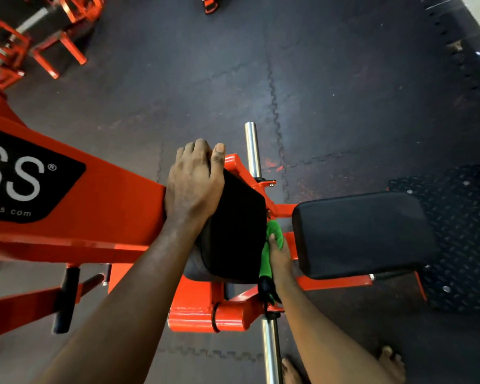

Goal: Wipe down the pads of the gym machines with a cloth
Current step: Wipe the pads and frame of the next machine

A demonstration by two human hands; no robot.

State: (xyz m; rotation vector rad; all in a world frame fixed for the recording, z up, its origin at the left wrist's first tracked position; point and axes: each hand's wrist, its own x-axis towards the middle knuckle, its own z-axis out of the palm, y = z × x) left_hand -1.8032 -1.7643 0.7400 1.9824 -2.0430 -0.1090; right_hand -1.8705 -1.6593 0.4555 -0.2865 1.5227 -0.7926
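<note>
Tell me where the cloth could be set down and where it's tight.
The seat pad, left of the tread plate, is bare on top. The floor beyond the chrome bar is open. Crowded: the gap between the pads, where the right hand holds the green cloth; the left hand grips the upright pad.

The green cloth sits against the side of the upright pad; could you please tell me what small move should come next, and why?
Probably slide the green cloth along the side face of the upright pad. The right hand holds it there, in the gap beside the seat pad, and the left hand grips the pad's top edge, steadying it for a stroke.
</note>
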